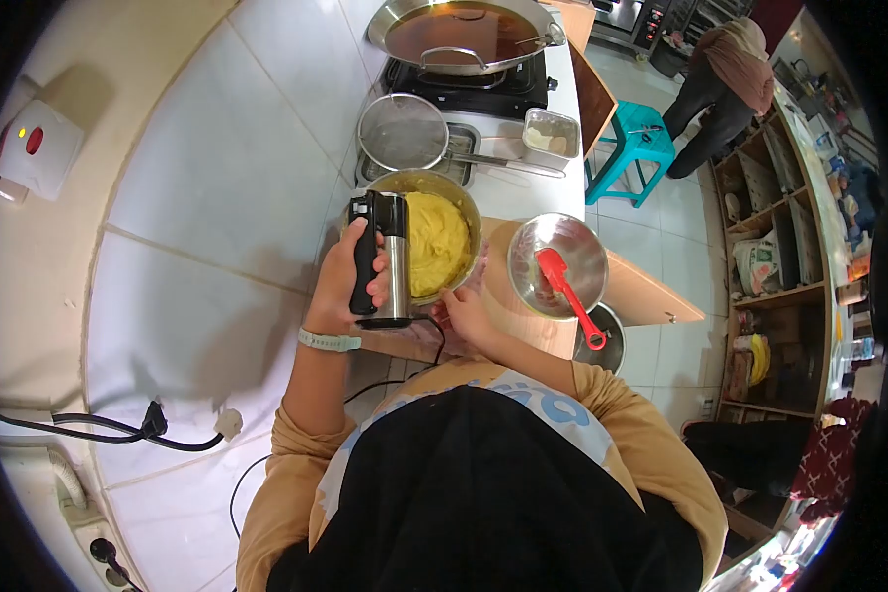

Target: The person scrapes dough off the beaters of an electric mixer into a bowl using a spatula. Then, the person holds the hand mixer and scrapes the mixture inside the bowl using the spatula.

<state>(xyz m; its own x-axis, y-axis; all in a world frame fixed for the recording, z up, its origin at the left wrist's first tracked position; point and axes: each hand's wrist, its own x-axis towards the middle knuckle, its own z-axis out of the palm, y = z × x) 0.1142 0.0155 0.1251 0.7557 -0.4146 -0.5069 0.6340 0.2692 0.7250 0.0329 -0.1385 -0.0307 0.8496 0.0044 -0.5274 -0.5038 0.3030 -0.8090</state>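
Observation:
My left hand point(345, 271) is wrapped round the black handle of a silver and black hand mixer point(397, 271). The mixer is over the left side of a metal bowl point(474, 202), and its beaters are hidden from above. Thick yellow batter point(439, 237) with soft folds fills the bowl. At the bowl's near right edge, my right hand point(467, 311) holds the rim, fingers partly hidden. To the right stands another metal bowl point(582, 247), with a red spatula point(567, 291) leaning across it.
Behind the batter bowl lie a strainer point(403, 133) and a metal container point(551, 138). A wide pan of brown liquid point(459, 35) sits on a black stove point(464, 89). A teal stool point(636, 148) and a bending person point(725, 84) are at right. Power cords point(99, 426) run at left.

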